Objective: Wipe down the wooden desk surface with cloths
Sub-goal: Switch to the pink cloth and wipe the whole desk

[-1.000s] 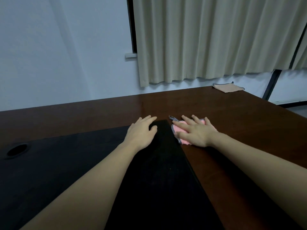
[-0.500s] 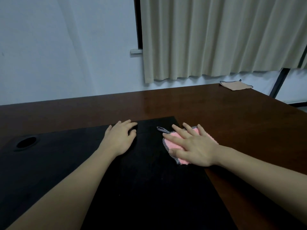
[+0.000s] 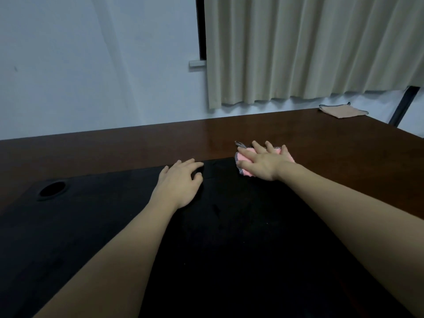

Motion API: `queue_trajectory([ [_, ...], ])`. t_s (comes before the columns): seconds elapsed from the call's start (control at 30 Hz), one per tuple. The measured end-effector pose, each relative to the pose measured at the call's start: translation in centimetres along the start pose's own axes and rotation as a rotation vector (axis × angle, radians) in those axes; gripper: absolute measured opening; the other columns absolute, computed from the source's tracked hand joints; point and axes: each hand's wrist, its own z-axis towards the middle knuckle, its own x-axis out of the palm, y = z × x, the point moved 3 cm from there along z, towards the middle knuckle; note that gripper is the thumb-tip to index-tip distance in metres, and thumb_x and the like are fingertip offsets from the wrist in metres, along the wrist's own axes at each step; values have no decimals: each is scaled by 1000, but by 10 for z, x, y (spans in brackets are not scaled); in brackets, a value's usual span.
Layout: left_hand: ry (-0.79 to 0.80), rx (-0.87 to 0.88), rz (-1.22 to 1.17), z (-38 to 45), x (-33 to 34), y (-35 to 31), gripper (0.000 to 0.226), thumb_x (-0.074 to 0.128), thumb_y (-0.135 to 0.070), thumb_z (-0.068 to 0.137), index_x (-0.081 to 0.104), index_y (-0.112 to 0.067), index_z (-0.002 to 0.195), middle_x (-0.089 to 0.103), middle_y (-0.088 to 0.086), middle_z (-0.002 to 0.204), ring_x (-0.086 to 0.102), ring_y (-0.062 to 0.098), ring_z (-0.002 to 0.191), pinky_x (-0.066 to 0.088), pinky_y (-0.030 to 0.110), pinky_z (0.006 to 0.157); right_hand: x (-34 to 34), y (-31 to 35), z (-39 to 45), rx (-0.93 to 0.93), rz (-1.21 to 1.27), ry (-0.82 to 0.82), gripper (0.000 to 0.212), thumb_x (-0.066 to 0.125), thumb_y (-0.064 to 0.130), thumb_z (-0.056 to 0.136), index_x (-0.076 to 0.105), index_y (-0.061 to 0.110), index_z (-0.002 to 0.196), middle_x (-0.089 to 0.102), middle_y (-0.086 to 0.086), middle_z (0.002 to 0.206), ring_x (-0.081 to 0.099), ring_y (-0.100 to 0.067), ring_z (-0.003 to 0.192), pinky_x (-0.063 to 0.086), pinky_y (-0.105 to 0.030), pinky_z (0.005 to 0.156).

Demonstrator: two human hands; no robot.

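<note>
Sliding away from the person since half a second ago, the right hand [image 3: 263, 162] is pressing flat, its grip not clenched, on the pink cloth [image 3: 244, 159] at the black mat's [image 3: 229, 226] far edge, with bare brown worktop [image 3: 344, 145] lying beyond and right, while the left hand [image 3: 179, 182] is resting flat and loose nearby.

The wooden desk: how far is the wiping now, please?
Done: cannot tell; the dark brown wooden desk shows no wet trail or marks. In hand: the right hand presses the pink cloth with checked edging flat at the far edge of the black desk mat, where the left hand rests. Left: the folded beige cloth at the far right corner lies untouched.
</note>
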Motion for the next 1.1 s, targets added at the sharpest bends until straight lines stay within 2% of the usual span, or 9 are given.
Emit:
queue_trajectory([
  [0.13,-13,3,5,0,0,0,46,35,-38,107,40,-39,152,27,-9,165,18,21,154,10,49,125,10,31,-47,-186,-67,1,65,15,74,97,-3,54,156,-14,2,169,-12,-33,155,-4,-67,119],
  [0.23,-10,6,11,-1,1,0,46,34,-37,107,39,-38,153,26,-9,165,17,22,154,10,49,125,19,46,-95,-359,-102,8,64,13,74,97,-10,55,154,-20,4,167,-18,-28,154,-9,-64,120],
  [0.3,-11,7,11,-2,1,0,46,34,-37,107,38,-38,153,25,-9,166,17,22,155,10,49,126,24,47,-115,-409,-98,25,64,14,75,97,-12,58,152,-23,8,165,-22,-24,153,-12,-61,121],
  [0.5,-13,11,9,0,1,3,47,34,-37,107,38,-38,153,25,-9,166,16,22,155,9,48,126,17,38,-92,-371,-85,28,63,18,75,97,-8,60,152,-20,12,166,-18,-21,154,-11,-59,122],
  [0.67,-9,2,2,3,1,4,46,34,-37,106,40,-38,152,26,-8,166,16,22,155,8,49,126,3,25,-22,-181,-34,-5,65,17,76,96,0,57,155,-10,8,170,-9,-28,156,-5,-63,121],
  [0.83,-23,7,-13,1,1,3,46,35,-38,106,41,-38,152,27,-8,165,16,22,155,8,48,126,-2,31,8,-43,12,-23,65,19,74,96,4,55,156,-7,4,171,-8,-32,156,-5,-67,119],
  [0.93,-26,10,-7,1,3,3,46,35,-37,106,41,-38,152,27,-8,165,17,22,154,8,48,126,1,42,-10,-73,-3,-13,65,18,74,97,2,54,157,-9,2,170,-9,-33,156,-5,-68,119],
  [1.1,-44,26,31,-5,-2,-4,48,35,-34,106,38,-37,153,26,-8,166,17,23,155,8,50,125,15,57,-62,-227,-8,-8,65,20,73,98,0,53,157,-12,6,169,-11,-27,156,-9,-61,121],
])
